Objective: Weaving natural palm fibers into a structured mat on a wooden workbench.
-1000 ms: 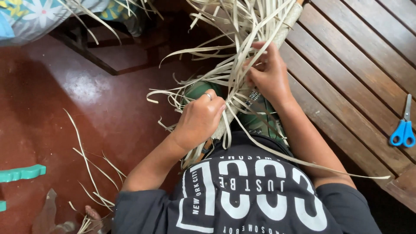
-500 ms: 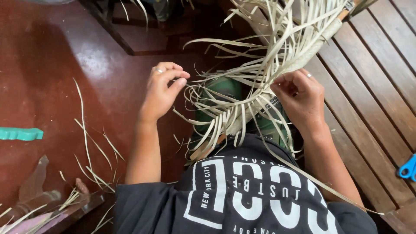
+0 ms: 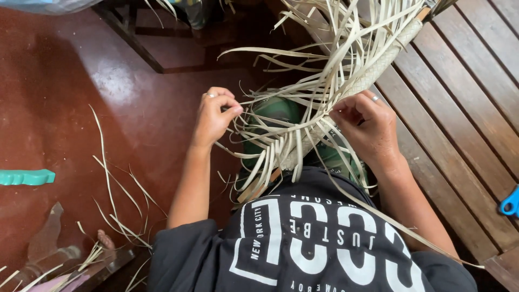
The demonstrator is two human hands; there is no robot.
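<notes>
A partly woven band of pale palm-leaf strips (image 3: 373,70) runs from my lap up to the top right, with many loose strip ends (image 3: 303,103) fanning out to the left. My left hand (image 3: 213,116) pinches one loose strip between thumb and fingers, pulled out to the left of the band. My right hand (image 3: 367,127) grips the woven band at its lower part, fingers curled around it. Both hands wear a ring. My black printed shirt (image 3: 303,243) fills the bottom of the view.
A slatted wooden bench (image 3: 465,108) lies to the right, with blue scissor handles (image 3: 509,203) at its edge. Loose leaf strips (image 3: 116,189) lie on the red floor (image 3: 65,108). A teal plastic object (image 3: 27,177) sits at the far left. Dark wooden furniture (image 3: 178,38) stands ahead.
My left hand has lifted off the weave and drawn a strip out to the left. My right hand has shifted down the band. The view has tilted slightly.
</notes>
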